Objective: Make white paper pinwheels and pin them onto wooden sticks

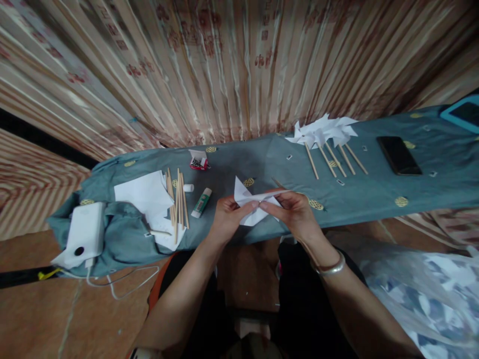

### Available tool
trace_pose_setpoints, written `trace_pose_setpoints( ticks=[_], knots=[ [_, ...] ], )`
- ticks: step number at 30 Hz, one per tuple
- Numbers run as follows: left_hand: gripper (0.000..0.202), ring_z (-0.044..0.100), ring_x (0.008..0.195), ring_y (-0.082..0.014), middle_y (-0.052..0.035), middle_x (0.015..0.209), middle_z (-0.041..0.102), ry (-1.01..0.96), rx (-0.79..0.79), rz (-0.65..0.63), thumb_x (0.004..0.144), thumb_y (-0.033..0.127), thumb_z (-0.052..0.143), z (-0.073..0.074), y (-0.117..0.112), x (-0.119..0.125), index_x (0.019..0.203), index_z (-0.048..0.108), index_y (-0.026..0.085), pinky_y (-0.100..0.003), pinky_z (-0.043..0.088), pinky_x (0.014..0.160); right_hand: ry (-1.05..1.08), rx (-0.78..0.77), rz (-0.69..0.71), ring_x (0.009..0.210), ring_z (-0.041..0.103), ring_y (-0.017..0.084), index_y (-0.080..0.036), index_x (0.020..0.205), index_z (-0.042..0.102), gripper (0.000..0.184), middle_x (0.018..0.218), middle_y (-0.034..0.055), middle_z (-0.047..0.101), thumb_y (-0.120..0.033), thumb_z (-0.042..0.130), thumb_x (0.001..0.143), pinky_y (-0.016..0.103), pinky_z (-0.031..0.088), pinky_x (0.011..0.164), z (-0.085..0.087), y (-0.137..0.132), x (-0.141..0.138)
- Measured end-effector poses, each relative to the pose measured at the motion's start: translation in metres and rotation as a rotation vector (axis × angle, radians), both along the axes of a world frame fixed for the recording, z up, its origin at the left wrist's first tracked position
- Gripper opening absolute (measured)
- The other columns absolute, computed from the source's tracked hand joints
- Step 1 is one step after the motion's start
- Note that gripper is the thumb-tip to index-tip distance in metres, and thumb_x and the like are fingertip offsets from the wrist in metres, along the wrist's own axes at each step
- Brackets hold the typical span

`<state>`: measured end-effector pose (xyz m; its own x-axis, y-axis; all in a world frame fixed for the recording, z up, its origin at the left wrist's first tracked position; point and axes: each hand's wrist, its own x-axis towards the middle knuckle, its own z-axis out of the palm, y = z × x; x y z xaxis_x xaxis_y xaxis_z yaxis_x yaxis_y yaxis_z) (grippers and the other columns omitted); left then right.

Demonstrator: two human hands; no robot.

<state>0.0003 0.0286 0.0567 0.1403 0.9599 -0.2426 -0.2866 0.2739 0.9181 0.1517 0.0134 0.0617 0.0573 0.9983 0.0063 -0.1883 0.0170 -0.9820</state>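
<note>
A folded white paper pinwheel (251, 217) is held between my hands above the near edge of the table. My left hand (228, 213) grips its left side, thumb pressed close to the centre. From the right, my right hand (294, 210) pinches it, its thumb meeting the other one at the middle. A tiny bright dot, perhaps a pin head, shows between the thumbs. The tip of a thin wooden stick (277, 183) pokes out behind my right fingers; the rest is hidden. Left of my hands lie a green and white glue stick (201, 202) and its white cap (188, 188).
Several wooden sticks (179, 197) rest on white paper sheets (140, 193) at left, near a power bank (85, 230) with a cable. A small red box of pins (199, 163) stands behind. Finished pinwheels (327, 132) and a phone (399, 155) lie right on the cloth-covered table (359, 199).
</note>
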Motion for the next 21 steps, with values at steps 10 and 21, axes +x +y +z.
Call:
trace_pose_setpoints(
  ticks=[10, 21],
  knots=[
    [0.027, 0.055, 0.053, -0.0117, 0.0016, 0.059, 0.069, 0.129, 0.044, 0.029, 0.052, 0.043, 0.087, -0.002, 0.005, 0.001, 0.061, 0.075, 0.02, -0.023, 0.044, 0.054, -0.036, -0.021, 0.004, 0.058, 0.06, 0.014, -0.025, 0.073, 0.076, 0.018, 0.066, -0.0021, 0.072, -0.035, 0.085, 0.061, 0.028, 0.05, 0.058, -0.007, 0.005, 0.002],
    [0.017, 0.058, 0.055, -0.0127, 0.0021, 0.062, 0.072, 0.132, 0.064, 0.044, 0.059, 0.035, 0.082, -0.007, 0.008, 0.002, 0.07, 0.078, 0.022, -0.024, 0.044, 0.057, -0.029, -0.051, 0.003, 0.062, 0.062, 0.014, -0.023, 0.075, 0.076, 0.021, 0.07, -0.0014, 0.074, -0.037, 0.085, 0.061, 0.028, 0.052, 0.061, -0.016, 0.012, 0.0]
  ],
)
